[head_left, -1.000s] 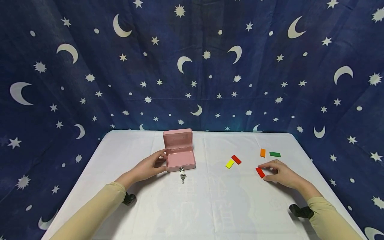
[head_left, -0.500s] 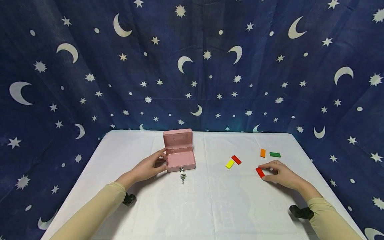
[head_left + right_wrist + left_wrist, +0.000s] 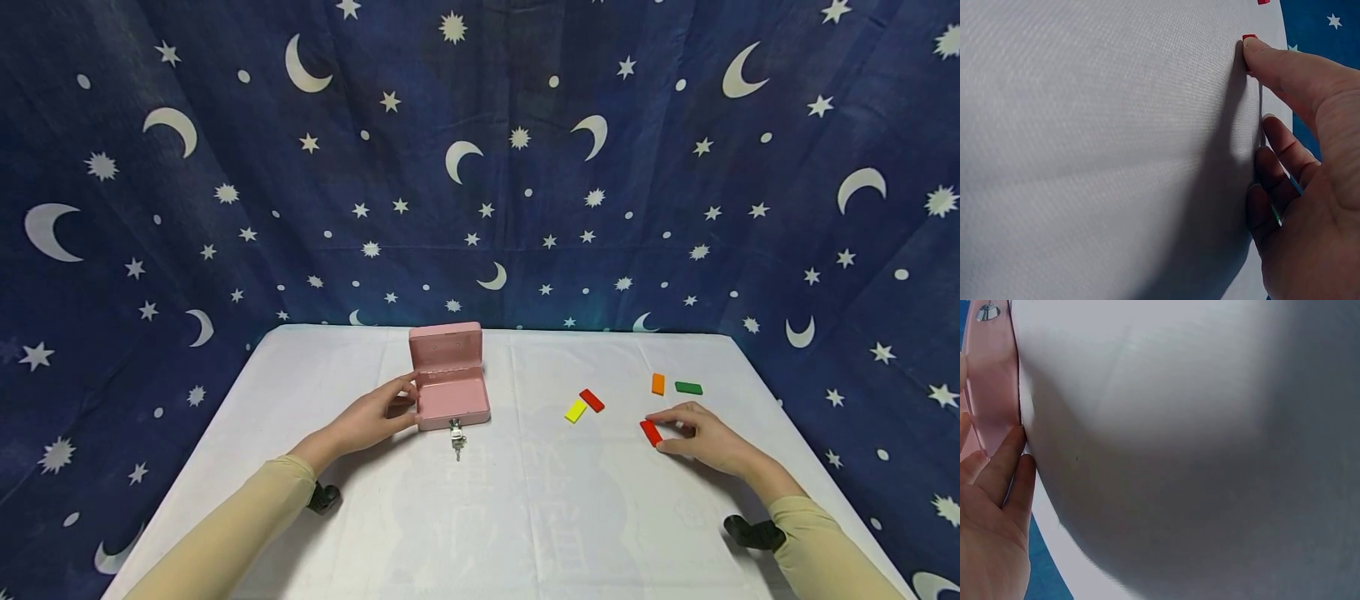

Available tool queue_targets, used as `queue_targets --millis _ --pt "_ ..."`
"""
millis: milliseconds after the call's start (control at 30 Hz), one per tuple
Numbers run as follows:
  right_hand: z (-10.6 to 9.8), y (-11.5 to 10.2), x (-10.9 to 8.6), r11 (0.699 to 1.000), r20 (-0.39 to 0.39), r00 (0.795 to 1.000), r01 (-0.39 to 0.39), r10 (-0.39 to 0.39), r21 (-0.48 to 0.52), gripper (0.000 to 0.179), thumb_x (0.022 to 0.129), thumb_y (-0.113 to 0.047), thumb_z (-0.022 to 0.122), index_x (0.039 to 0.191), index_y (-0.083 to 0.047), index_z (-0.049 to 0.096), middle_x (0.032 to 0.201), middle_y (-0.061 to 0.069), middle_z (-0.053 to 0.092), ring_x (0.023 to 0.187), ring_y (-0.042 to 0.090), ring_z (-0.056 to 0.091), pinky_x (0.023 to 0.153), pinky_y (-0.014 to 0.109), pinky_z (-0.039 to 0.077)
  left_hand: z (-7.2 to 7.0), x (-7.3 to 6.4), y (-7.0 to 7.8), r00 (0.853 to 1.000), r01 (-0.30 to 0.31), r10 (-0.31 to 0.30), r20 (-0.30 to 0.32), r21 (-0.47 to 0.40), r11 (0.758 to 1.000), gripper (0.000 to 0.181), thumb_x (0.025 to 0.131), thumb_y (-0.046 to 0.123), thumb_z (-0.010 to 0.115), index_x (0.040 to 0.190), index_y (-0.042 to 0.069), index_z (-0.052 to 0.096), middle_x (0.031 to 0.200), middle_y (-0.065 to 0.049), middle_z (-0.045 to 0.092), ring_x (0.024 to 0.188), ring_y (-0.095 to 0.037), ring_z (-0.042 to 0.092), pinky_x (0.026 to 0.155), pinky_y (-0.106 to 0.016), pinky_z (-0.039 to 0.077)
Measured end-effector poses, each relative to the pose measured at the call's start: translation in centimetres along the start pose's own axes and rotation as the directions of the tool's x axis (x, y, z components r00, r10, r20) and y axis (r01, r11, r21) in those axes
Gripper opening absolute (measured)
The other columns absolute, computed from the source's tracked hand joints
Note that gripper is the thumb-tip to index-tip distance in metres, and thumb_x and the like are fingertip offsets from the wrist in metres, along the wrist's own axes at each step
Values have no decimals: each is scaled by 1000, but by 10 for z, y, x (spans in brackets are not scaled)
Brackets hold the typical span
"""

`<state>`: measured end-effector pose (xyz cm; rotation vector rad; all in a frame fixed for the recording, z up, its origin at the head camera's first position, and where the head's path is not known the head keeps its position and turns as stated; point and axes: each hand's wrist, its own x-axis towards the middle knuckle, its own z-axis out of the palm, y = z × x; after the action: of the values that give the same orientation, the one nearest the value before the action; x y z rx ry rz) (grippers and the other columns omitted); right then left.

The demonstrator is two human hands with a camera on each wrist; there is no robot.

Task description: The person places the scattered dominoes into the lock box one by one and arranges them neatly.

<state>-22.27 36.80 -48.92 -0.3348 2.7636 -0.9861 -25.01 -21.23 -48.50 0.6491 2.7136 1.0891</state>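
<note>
Red block [image 3: 651, 433] is on the right of the counter [image 3: 525, 533], pinched end to end in the right hand [image 3: 697, 435] — can't tell if it's lifted. No visible change over the last second; reads as a static hold, nothing being carried. Long axis runs far-left to near-right; ends look alike. Left and slightly far: other red block [image 3: 592, 400] just beside yellow block [image 3: 575, 411]. Farther: orange block [image 3: 657, 384], green block [image 3: 688, 388]. Well left: pink box [image 3: 452, 396], lid [image 3: 446, 348] up, keys [image 3: 457, 447] at near side. Left hand [image 3: 371, 419] touches its left wall, fingers relaxed — steadying, I'd guess.
</note>
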Motion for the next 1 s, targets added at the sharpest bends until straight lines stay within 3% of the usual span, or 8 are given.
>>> queue_targets --millis 1000 --pt "2 1 -1 1000 -8 1000 -20 20 -15 52 87 -37 80 132 -13 67 128 13 54 105 27 47 85 39 46 1 1 -1 1000 -1 1 -14 11 1000 33 94 41 73 116 23 55 163 -1 34 130 -20 58 112 -47 41"
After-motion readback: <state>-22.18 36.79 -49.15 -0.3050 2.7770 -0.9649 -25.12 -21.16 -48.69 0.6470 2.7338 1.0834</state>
